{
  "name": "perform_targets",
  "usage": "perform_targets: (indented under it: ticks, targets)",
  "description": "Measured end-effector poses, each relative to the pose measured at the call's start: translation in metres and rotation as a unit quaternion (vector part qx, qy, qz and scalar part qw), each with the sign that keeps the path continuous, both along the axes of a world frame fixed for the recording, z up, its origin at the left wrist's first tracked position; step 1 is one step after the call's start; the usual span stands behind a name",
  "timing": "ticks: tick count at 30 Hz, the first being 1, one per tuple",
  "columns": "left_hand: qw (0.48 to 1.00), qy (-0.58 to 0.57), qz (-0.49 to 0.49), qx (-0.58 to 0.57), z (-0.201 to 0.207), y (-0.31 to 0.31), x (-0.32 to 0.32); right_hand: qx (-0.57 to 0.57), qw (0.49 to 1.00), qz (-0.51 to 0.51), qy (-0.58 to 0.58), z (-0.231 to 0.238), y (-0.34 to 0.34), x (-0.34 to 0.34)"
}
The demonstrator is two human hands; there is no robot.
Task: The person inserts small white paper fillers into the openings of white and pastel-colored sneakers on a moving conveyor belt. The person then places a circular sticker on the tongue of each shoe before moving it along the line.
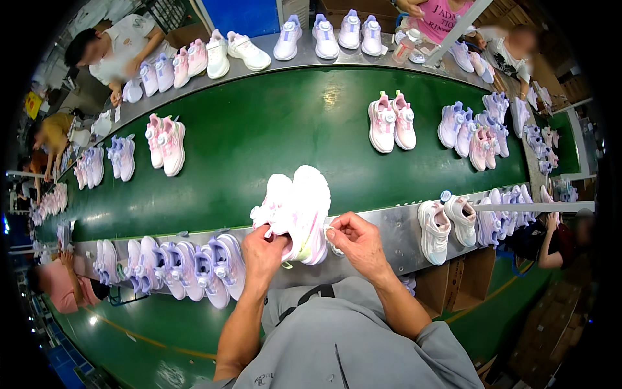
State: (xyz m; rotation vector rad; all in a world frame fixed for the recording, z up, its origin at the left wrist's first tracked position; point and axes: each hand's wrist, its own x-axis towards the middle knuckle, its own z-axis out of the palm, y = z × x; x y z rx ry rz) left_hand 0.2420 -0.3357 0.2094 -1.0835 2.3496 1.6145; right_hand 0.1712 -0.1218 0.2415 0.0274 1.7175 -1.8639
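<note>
Just in front of me, over the metal edge of the bench, my left hand (263,254) grips a pair of white and pink sneakers (308,202). The shoes are tilted, with bright light washing out their uppers, and a yellow-green patch shows low on the nearer side. My right hand (360,245) is beside the right-hand shoe, its thumb and forefinger pinched together close to the sole. A small whitish thing shows by these fingertips, too small to name.
A green conveyor belt (259,123) carries pink pairs (391,122) and lilac pairs (455,128). Lilac sneakers (223,264) line the metal ledge to my left; white sneakers (435,231) stand at right. A bottle (406,47) stands on the far ledge, where co-workers sit.
</note>
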Motion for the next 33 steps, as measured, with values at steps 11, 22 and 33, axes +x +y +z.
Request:
perform_targets:
  ticks: [11,22,33]
  targets:
    - [0.998,0.057,-0.003,-0.001,0.024,0.005,0.015,0.113,0.972,0.022,0.206,0.010,-0.010,0.010]
    - [0.997,0.060,-0.022,-0.050,0.024,0.001,0.020,0.147,0.886,0.075,0.433,0.021,-0.010,0.010]
    - [0.994,0.098,0.039,0.043,0.021,0.002,0.026,0.172,0.880,0.126,0.425,0.036,-0.018,0.010]
